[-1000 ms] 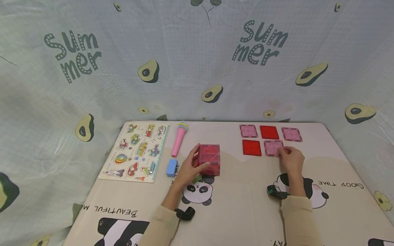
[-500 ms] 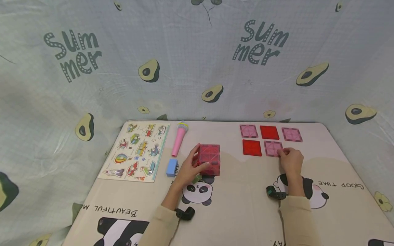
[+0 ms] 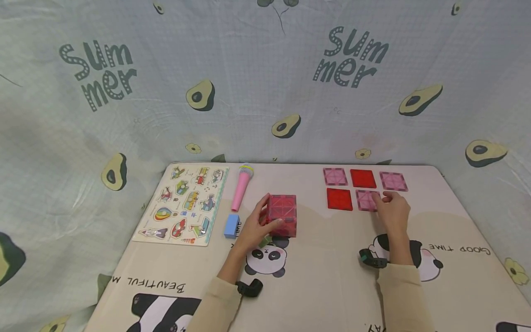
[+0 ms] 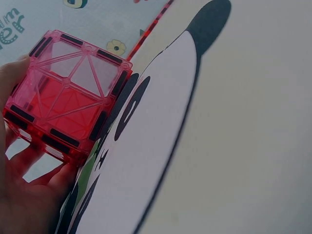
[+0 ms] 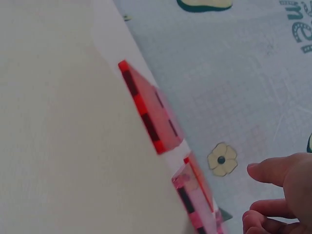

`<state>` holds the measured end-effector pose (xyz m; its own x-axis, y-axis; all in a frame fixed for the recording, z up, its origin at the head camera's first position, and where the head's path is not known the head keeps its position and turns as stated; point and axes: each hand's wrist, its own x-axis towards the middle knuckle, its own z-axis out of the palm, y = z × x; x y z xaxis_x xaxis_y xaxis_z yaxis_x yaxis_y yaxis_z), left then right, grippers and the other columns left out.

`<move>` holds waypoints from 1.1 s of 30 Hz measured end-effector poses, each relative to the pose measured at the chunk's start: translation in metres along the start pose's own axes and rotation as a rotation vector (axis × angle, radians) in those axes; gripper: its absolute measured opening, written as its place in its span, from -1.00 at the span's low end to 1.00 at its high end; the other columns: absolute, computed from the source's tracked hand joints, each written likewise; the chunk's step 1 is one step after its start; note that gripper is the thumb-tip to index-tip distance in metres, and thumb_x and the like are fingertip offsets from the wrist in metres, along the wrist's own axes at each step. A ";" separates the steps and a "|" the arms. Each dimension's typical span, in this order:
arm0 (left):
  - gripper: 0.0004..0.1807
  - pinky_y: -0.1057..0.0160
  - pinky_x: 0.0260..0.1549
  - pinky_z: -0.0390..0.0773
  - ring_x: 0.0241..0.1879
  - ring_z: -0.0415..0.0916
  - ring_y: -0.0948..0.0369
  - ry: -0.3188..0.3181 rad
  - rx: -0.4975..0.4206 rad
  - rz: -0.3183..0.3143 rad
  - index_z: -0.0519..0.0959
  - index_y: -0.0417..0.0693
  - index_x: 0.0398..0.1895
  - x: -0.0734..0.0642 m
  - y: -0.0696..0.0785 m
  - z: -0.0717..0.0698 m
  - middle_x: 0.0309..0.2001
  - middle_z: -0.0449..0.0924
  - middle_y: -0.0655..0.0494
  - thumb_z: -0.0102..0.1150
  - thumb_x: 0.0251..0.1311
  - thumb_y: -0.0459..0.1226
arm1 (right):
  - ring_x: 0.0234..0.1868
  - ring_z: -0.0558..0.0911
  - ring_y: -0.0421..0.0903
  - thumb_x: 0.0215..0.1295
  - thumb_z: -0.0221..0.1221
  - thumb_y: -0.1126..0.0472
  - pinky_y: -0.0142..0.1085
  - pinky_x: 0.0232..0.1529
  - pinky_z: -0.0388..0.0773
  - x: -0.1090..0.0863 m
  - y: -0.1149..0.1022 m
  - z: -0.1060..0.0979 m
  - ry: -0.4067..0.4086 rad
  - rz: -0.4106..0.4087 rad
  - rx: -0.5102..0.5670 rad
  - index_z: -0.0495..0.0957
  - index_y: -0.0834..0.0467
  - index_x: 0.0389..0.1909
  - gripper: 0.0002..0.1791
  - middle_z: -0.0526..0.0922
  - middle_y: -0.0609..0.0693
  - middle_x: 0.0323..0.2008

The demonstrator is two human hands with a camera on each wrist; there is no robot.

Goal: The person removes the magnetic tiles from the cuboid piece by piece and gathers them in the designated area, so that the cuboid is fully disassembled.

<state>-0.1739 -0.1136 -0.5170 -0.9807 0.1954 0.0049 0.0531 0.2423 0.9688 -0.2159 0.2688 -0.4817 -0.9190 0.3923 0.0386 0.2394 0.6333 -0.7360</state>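
Head cam evenly lit w/ soft shadows on tabletop (image 3: 323,272); both wrist cams dimmer & hazier.

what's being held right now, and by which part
The left hand holds the red tile box by its left side; the right hand holds nothing.

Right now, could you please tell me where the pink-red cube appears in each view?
Head: the pink-red cube is slightly right of centre, below mid-height, held by the left hand.
Left wrist: at the upper left.
Right wrist: not in the picture.
Shared landmark: the patterned backdrop, seen in all three.
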 end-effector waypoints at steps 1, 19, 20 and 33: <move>-0.06 -0.06 0.38 0.40 0.52 0.17 0.01 0.000 0.000 0.003 0.00 0.58 0.55 0.000 0.000 0.000 0.56 0.11 0.25 0.35 0.20 0.04 | -0.07 0.51 0.16 0.47 0.06 -0.10 -0.58 -0.39 0.36 -0.001 -0.003 -0.001 -0.003 -0.001 0.009 0.42 0.35 0.32 -0.34 0.56 0.34 0.02; -0.04 -0.07 0.40 0.36 0.51 0.20 -0.03 -0.025 -0.047 0.026 -0.02 0.27 0.61 0.000 0.004 0.000 0.58 0.08 0.13 0.33 0.25 -0.08 | -0.09 0.58 0.11 0.41 0.15 -0.11 -0.70 -0.42 0.39 -0.021 -0.045 0.005 0.001 -0.186 0.093 0.48 0.32 0.26 -0.36 0.61 0.29 -0.04; -0.05 -0.07 0.41 0.36 0.51 0.21 -0.03 -0.024 -0.055 0.033 -0.02 0.24 0.62 0.000 0.004 0.000 0.58 0.09 0.11 0.32 0.26 -0.11 | -0.09 0.57 0.11 0.41 0.16 -0.10 -0.70 -0.41 0.38 -0.023 -0.047 0.006 -0.001 -0.193 0.096 0.47 0.32 0.26 -0.36 0.61 0.28 -0.04; -0.04 -0.09 0.41 0.33 0.53 0.15 -0.09 -0.050 -0.063 -0.002 -0.08 0.09 0.63 -0.002 0.012 -0.002 0.60 0.03 -0.03 0.27 0.30 -0.25 | -0.03 0.60 0.14 0.38 0.20 -0.09 -0.35 -0.20 0.67 -0.036 -0.082 0.025 -0.104 -0.260 0.098 0.41 0.28 0.34 -0.32 0.61 0.25 0.04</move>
<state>-0.1716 -0.1128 -0.5047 -0.9701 0.2426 -0.0079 0.0376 0.1824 0.9825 -0.2102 0.1865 -0.4397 -0.9740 0.1515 0.1685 -0.0349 0.6345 -0.7722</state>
